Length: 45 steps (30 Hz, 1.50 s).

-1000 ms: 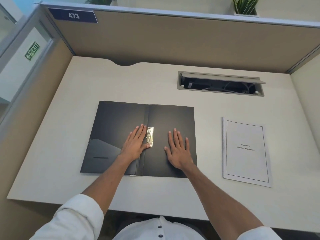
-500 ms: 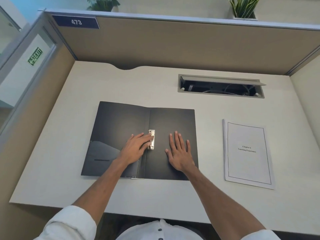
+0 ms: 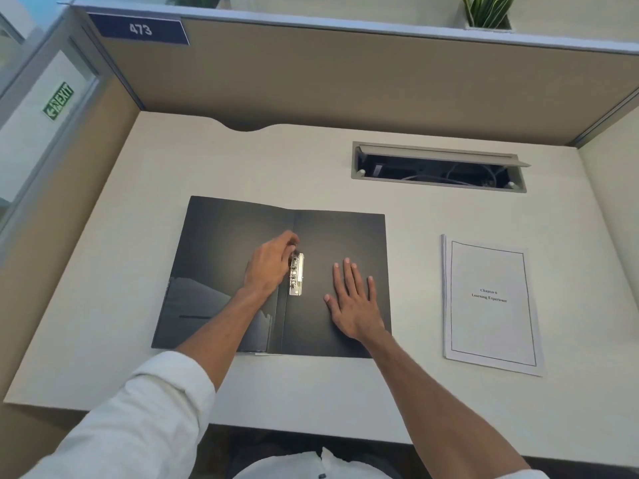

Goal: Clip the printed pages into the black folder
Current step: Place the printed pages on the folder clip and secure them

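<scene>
The black folder [image 3: 235, 243] lies open and flat on the desk in front of me. A metal clip [image 3: 297, 274] runs along its spine, on the right half. My left hand [image 3: 269, 264] has its fingertips pinched on the upper end of the clip, and the clip's lever looks slightly raised. My right hand [image 3: 352, 302] rests flat, fingers spread, on the folder's right half. The printed pages [image 3: 491, 302], a white stapled stack with a framed title page, lie on the desk to the right of the folder, apart from it.
An open cable hatch [image 3: 439, 167] is set into the desk [image 3: 138, 278] behind the folder on the right. Tan partition walls [image 3: 345, 84] close off the back and both sides. The desk's front edge runs just below my forearms.
My left hand has lifted off the folder's left half, curled its fingers and taken hold of the clip's upper end. My right hand has stayed flat on the right half.
</scene>
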Available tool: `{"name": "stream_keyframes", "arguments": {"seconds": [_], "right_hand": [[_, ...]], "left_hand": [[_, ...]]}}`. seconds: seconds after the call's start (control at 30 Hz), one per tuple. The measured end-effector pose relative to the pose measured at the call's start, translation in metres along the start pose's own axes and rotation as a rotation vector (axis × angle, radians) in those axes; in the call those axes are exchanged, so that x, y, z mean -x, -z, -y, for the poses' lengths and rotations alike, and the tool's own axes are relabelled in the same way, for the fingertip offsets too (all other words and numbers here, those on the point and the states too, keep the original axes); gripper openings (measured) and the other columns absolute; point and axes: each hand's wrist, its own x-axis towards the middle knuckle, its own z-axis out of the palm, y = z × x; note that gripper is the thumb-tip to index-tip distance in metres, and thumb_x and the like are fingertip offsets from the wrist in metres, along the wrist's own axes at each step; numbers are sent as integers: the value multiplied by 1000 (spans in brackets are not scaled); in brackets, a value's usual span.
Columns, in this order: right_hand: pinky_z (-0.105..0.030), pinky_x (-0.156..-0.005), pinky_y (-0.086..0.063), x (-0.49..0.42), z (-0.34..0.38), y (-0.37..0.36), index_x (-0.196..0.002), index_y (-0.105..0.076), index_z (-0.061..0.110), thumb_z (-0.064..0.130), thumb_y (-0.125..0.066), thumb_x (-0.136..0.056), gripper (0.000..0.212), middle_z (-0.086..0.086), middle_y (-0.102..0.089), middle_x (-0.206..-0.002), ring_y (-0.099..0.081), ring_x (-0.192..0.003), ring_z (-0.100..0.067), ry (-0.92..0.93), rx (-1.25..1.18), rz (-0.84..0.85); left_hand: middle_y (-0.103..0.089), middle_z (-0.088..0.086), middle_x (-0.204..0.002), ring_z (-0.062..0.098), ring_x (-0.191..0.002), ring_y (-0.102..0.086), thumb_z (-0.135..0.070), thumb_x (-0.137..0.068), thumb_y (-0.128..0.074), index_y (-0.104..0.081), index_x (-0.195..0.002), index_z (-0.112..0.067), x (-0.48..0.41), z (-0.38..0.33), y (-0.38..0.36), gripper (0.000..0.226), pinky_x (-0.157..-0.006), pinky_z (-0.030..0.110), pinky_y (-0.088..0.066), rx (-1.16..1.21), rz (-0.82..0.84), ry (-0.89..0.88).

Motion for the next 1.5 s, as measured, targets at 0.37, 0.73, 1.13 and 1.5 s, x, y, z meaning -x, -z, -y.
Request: {"name": "stream_keyframes", "arguments": {"seconds": [0.37,0.73,1.13,1.5], "right_hand": [[-57,-140,3,-1,-4,-1,-176,16,24,53,-17,-118,73,-2,26,-183,20,-173,-22,10,-10,-9],[-53,-141,-3,17,-23,19,-178,0,25,43,-30,-119,69,5,4,-187,3,-175,-17,52,-194,-155],[-46,-138,-19,99,-184,53,-171,-36,21,21,-52,-108,64,3,-31,-179,-26,-169,-17,-381,-259,-422],[-49,-119,-44,136,-276,66,-165,-37,7,15,-58,-101,68,-10,-39,-166,-43,-152,-33,-749,-372,-422]], "left_hand": [[4,-3,-188,25,-177,6,-8,-116,-36,2,-179,-20,4,20,-12,75,-144,53,-9,-524,279,-155],[0,3,-188,22,-177,-2,-21,-122,-29,-7,-179,-12,6,-17,-31,62,-145,44,-8,-335,175,-188],[-24,1,-185,21,-173,-22,-16,-119,-43,-31,-175,-13,28,-191,-153,57,-142,33,-17,15,398,-329],[-39,12,-165,35,-147,-49,-19,-113,-50,-30,-172,-8,40,-258,-206,63,-120,53,-49,-51,439,-99]]}}
